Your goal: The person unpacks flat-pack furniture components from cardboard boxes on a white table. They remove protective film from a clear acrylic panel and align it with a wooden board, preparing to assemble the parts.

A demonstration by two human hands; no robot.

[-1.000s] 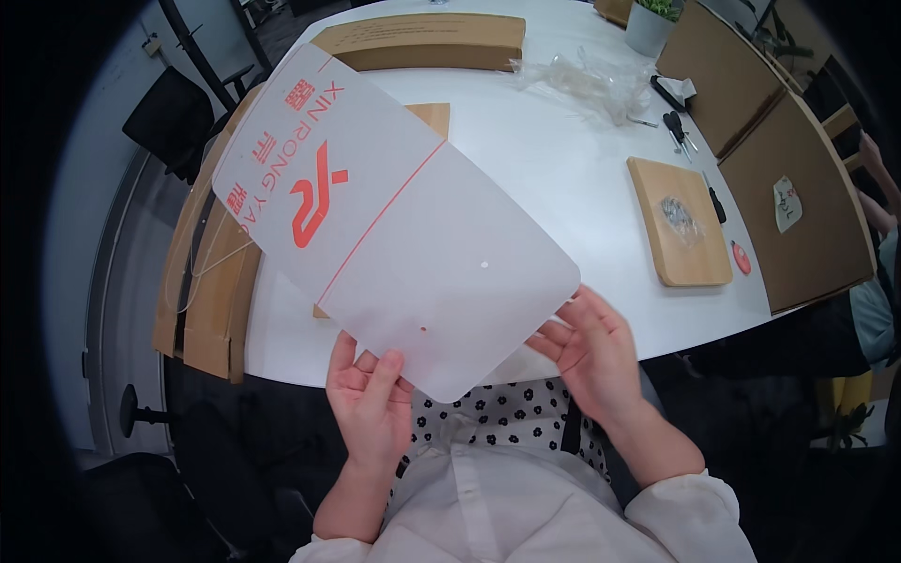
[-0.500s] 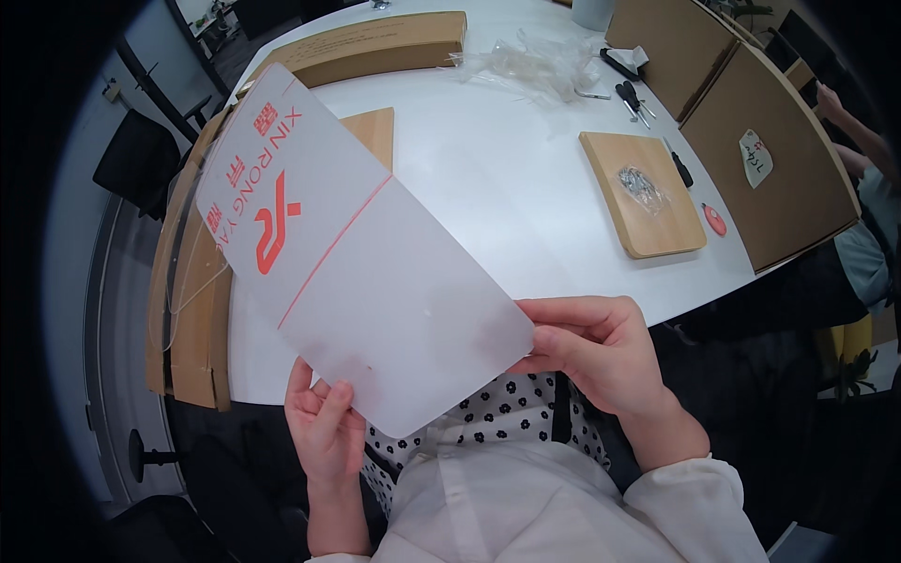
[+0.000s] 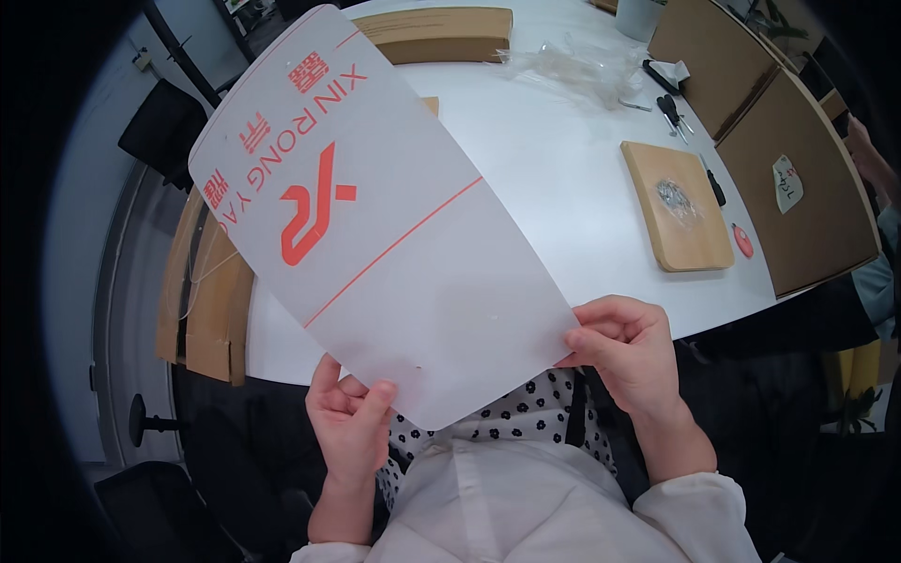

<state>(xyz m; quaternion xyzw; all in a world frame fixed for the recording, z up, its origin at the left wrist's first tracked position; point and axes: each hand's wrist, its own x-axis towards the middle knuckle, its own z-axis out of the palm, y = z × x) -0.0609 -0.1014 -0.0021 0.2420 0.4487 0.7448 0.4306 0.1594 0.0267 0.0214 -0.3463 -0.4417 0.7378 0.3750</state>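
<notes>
Between my hands is a translucent white plastic sheet (image 3: 441,291) with rounded corners, orange-red printing and a red line across it. It tilts up over the table's near edge and my lap. My left hand (image 3: 352,413) pinches its lower left edge, thumb on top and fingers behind. At the lower right corner, my right hand (image 3: 624,352) grips the sheet between thumb and fingers. To the right on the table lies a wooden board (image 3: 690,242) with a small clear bag of metal hardware (image 3: 676,200) on it.
Crumpled clear plastic wrap (image 3: 572,70) lies at the back of the white table (image 3: 544,178). Screwdrivers (image 3: 670,111) and a red oval object (image 3: 743,240) are at the right, by an upright cardboard box (image 3: 798,169). Flat cardboard boxes (image 3: 441,33) lie behind the sheet. Another person's hand (image 3: 859,141) shows far right.
The sheet has come up nearer and now covers more of the table's left side. Both hands keep their hold on it. The view has shifted slightly, moving the table things to the right.
</notes>
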